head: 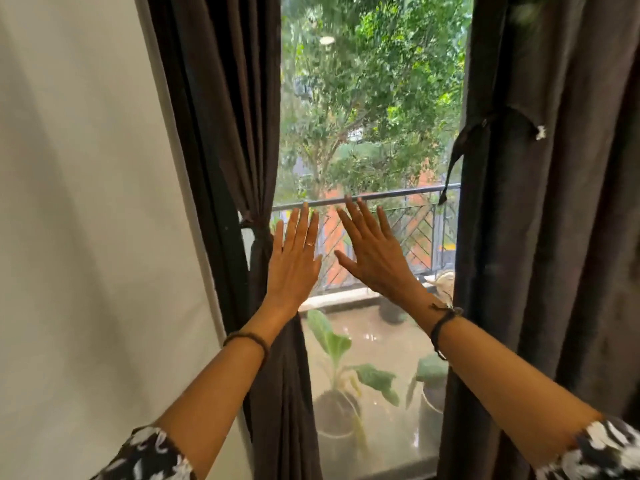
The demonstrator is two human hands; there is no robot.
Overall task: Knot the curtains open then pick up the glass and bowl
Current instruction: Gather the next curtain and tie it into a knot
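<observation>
Two dark brown curtains frame a glass window. The left curtain (221, 116) is gathered in at mid height by a tie (258, 233). The right curtain (554, 202) hangs at the right, with a dark tie strap (460, 150) dangling from it. My left hand (294, 261) is raised with straight fingers in front of the pane, just right of the left curtain's tie. My right hand (374, 251) is raised beside it, fingers spread, holding nothing. No glass or bowl is in view.
A white wall (86, 237) fills the left side. Through the window (374, 98) I see trees, a balcony railing (408, 216) and potted plants (339, 375) on the balcony floor.
</observation>
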